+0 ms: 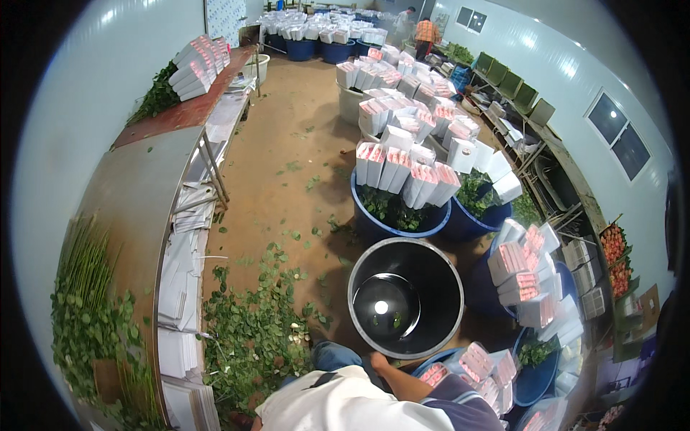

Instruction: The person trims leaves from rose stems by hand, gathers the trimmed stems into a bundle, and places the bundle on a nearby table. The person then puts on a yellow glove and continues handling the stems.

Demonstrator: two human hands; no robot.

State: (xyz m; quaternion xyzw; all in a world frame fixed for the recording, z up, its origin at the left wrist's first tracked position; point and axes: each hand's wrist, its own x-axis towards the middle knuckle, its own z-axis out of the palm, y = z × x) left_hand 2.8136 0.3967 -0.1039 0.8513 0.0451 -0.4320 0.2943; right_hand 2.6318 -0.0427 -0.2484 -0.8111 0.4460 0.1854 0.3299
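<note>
In a flower-packing room, a person leans over a large round black plastic bucket standing on the brown floor, hemmed in by blue plastic tubs behind it and to its right. The right hand rests at the bucket's near rim, its bare forearm coming out of a dark striped sleeve; the fingers are hidden behind the rim, so one cannot tell whether they are clamped or loose, and the left hand is out of sight. The bucket is smooth-walled and glossy, holding only a few leaf scraps and the glint of a ceiling light at its bottom. With so thin a rim, a full-fingered grip and a steady, level pull would likely serve best, since the neighbouring tubs leave little room. Those tubs hold bunches of pink flowers in stiff white paper sleeves, packed upright with leafy stems below. Stripped green leaves lie in a loose pile on the floor to the left, beside a long steel-topped table heaped with thin green stems, flat white sheets stacked beneath.
</note>
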